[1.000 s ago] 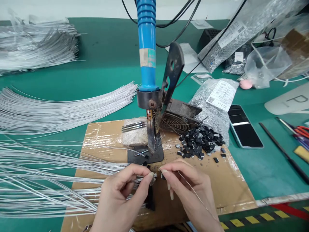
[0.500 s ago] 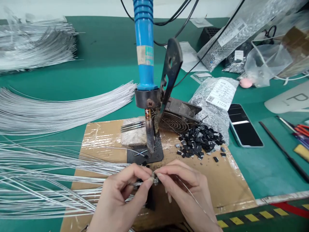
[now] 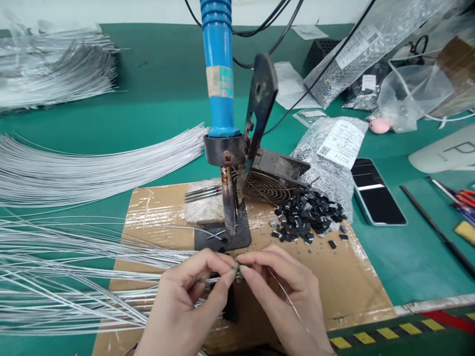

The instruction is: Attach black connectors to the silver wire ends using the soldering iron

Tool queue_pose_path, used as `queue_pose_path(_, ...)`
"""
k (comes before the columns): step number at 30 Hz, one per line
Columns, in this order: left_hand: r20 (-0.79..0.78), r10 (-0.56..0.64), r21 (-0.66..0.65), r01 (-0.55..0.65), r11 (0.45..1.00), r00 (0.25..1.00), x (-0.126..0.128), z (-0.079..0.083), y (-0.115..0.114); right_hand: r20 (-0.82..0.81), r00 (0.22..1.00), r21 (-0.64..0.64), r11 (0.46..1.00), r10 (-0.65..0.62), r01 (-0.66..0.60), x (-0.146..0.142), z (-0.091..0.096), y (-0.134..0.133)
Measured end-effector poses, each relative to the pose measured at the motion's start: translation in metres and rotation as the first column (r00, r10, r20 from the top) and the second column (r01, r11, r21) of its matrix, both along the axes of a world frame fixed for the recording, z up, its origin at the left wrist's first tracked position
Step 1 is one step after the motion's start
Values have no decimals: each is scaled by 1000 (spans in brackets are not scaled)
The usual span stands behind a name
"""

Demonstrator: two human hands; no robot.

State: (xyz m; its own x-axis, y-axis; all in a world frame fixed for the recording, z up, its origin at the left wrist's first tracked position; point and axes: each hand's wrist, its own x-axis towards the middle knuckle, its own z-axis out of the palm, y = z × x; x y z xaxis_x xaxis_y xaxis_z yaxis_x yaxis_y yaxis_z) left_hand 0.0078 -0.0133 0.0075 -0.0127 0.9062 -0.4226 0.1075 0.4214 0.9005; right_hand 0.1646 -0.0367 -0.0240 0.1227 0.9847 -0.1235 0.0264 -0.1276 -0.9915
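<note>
My left hand (image 3: 185,301) pinches the ends of thin silver wires (image 3: 74,277) that fan out to the left. My right hand (image 3: 282,291) pinches a tiny dark part against those wire ends, fingertip to fingertip, and a fine wire trails back over its palm. Both hands hover low over a taped cardboard sheet (image 3: 352,282). Just beyond them a blue-handled soldering iron (image 3: 220,99) stands tip-down in a dark metal stand (image 3: 222,237). A pile of small black components (image 3: 306,217) lies to the right of the iron.
More silver wire bundles (image 3: 92,168) lie on the green table at left and far left. A labelled bag of parts (image 3: 330,153), a phone (image 3: 374,193), plastic bags and hand tools (image 3: 438,232) sit to the right. Black cables run behind the iron.
My two hands have closed together, so the fingertips now meet at the wire ends. The view has shifted slightly; the iron and parts have not moved.
</note>
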Motion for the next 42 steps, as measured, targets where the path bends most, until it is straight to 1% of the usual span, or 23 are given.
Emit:
queue_pose_path(3, -14, 4, 6, -4, 1000, 1000, 2, 1, 2, 127, 991, 94, 995, -39, 27, -1, -1, -9)
queue_pose_path(4, -21, 8, 9, -7, 1000, 1000, 2, 0, 3, 174, 983, 108, 993, -56, 38, -2, -1, -12)
queue_pose_path(5, -28, 12, 14, -11, 1000, 1000, 2, 0, 4, 224, 972, 105, 993, -74, 52, -2, -1, -14)
queue_pose_path(7, -46, 21, 25, -20, 999, 999, 2, -1, 5, 310, 946, 49, 995, -97, 86, -4, 0, -17)
queue_pose_path(10, -62, 24, 32, -22, 999, 998, 1, -2, 7, 322, 944, -20, 997, -67, 77, -5, 4, -16)
queue_pose_path(13, -86, 5, 46, -1, 999, 996, -4, -5, 9, 318, 946, 2, 997, -70, 74, -4, 7, -12)
queue_pose_path(16, -101, -44, 86, 53, 995, 994, -8, -7, 12, 402, 909, 18, 993, -115, 118, -3, 8, -10)
queue_pose_path(18, -115, -33, 86, 43, 995, 993, -7, -6, 14, 427, 898, 22, 994, -108, 109, -3, 8, -9)
queue_pose_path(20, -137, 9, 64, 0, 998, 991, -5, -4, 15, 405, 910, 44, 996, -83, 71, -4, 8, -9)
queue_pose_path(22, -147, 24, 49, -17, 999, 989, -2, 0, 16, 388, 919, 73, 996, -69, 44, -5, 7, -9)
queue_pose_path(24, -149, 26, 42, -20, 999, 988, -1, 3, 17, 390, 919, 100, 995, -56, 18, -4, 5, -8)
queue_pose_path(26, -146, 23, 40, -17, 999, 989, -1, 4, 18, 375, 927, 118, 992, -12, -35, -2, 3, -6)
queue_pose_path(28, -139, 13, 44, -7, 999, 990, -2, 2, 18, 326, 945, 139, 987, 35, -84, 0, 1, -3)
queue_pose_path(29, -134, 2, 47, 4, 999, 991, -4, 1, 19, 301, 953, 155, 984, 35, -85, 0, 0, -1)
queue_pose_path(32, -127, -62, 81, 72, 994, 990, -8, -4, 20, 236, 971, 197, 980, -45, -3, -2, -1, 3)
queue_pose_path(35, -141, -110, 140, 130, 982, 984, -11, -7, 24, 167, 981, 190, 980, -96, 63, -7, 0, 6)
queue_pose_path(38, -140, -111, 174, 135, 976, 984, -12, -6, 27, 123, 987, 186, 979, -106, 82, -11, 2, 7)
queue_pose_path(42, -142, -114, 161, 136, 977, 983, -11, -2, 28, 142, 982, 202, 975, -123, 93, -13, 5, 10)
